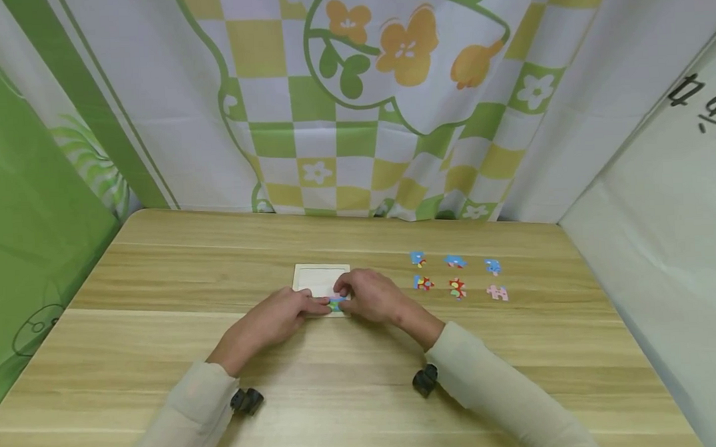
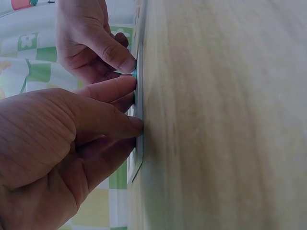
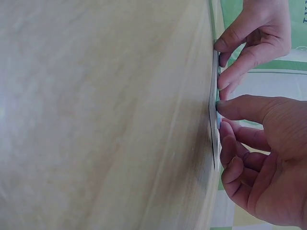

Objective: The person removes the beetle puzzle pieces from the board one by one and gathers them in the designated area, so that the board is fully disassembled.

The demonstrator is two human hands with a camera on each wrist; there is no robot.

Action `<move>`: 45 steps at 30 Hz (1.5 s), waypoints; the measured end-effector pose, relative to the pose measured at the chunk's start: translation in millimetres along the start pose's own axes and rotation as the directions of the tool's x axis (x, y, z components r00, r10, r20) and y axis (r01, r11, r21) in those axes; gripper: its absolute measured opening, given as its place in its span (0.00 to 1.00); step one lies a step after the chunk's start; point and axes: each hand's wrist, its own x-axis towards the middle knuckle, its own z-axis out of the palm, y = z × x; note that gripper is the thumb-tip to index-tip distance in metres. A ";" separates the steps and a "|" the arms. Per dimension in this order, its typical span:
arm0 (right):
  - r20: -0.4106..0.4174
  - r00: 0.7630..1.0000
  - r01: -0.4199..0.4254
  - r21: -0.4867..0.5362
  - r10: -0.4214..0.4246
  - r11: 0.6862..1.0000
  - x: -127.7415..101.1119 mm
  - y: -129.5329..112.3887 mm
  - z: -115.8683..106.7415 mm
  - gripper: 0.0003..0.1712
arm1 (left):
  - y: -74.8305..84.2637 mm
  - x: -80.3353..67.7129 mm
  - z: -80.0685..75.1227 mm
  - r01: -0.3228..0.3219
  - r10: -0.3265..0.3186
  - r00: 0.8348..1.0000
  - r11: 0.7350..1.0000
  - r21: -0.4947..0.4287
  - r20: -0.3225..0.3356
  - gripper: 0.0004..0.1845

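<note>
Fingertips of both hands meet at the lower edge of the white puzzle tray (image 1: pixel 319 276), centre of the frame. The left hand (image 1: pixel 278 317) presses nearly straight fingers on a small colourful puzzle piece (image 1: pixel 336 305) lying in the tray; the right hand (image 1: pixel 370 295) pinches that piece with thumb and curled fingers. Six loose pieces (image 1: pixel 456 276) lie right of centre in two rows of three. All rests on a wooden table (image 1: pixel 160 365) before one floral checked curtain (image 1: pixel 388 82).
</note>
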 end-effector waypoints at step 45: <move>-0.055 0.997 -0.050 0.039 0.052 0.998 2.6 -1.4 -4.0 0.03 | 2.1 0.8 0.5 0.015 -0.015 1.000 1.000 -0.015 0.013 0.20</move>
